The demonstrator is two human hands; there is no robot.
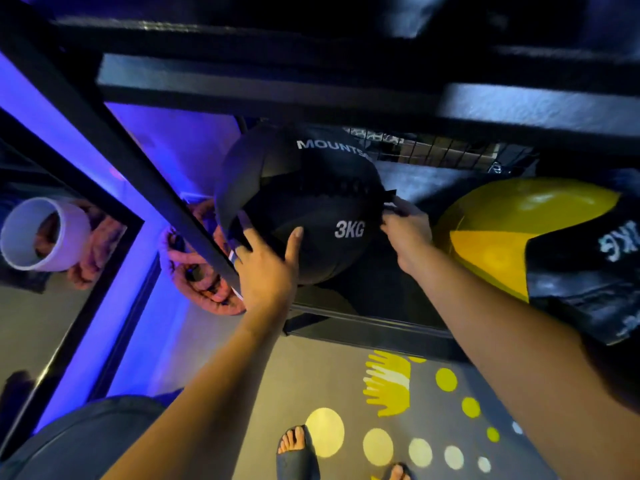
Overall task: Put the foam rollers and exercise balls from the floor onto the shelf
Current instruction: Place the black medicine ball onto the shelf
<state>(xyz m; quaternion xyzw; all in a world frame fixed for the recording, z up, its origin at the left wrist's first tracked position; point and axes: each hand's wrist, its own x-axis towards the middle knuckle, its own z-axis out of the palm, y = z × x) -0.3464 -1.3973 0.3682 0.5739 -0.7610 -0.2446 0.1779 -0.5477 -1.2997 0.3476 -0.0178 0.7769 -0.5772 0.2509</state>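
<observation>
A black exercise ball marked 3KG sits at the left end of the low shelf board of a black metal shelf. My left hand lies flat against its lower left side, fingers straight. My right hand touches the ball's right side near a small tab; whether the fingers pinch it is unclear. Right of it rests a yellow and black ball on the same board.
A slanted black shelf post crosses in front of the ball's left. A mirror at left reflects my hands and a white tube. Upper shelf boards hang above. Grey floor with yellow dots and my sandalled feet lie below.
</observation>
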